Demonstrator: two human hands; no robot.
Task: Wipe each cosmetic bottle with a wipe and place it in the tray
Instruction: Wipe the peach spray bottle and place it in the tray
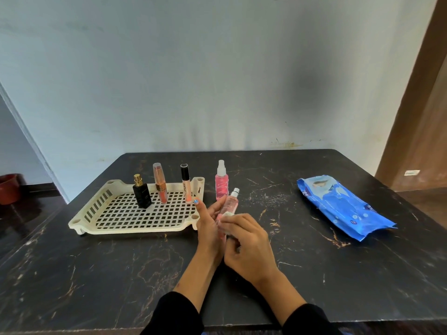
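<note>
We hold a small pink spray bottle point(230, 204) over the dark marbled table point(302, 274), just right of the cream slotted tray point(89, 215). Our left hand point(210, 223) cradles the bottle from the left side, its fingers curled around the lower body while the thumb, its nail painted blue, points up toward the tray's near right corner. Our right hand point(246, 243) presses a white wipe point(226, 217) against the bottle's lower half, fingers bent and closed on the wipe so that only a small fold of it shows above the knuckles. The bottle tilts to the right, its silver-and-clear cap point(235, 191) sticking up free of both hands. Just behind it, standing upright on the table and outside the tray, is a taller pink spray bottle point(221, 187) with a clear cap. Three items stand upright along the far side of the tray: a black perfume bottle point(141, 193) with a gold top on the left, an orange tube point(160, 183) with a clear cap in the middle, and a slim lip gloss point(186, 183) with a black cap on the right. Well apart on the right side of the table lies a blue pack of wipes point(343, 206), flat and angled. Black sleeves point(176, 315) cover both of our forearms at the bottom edge.
</note>
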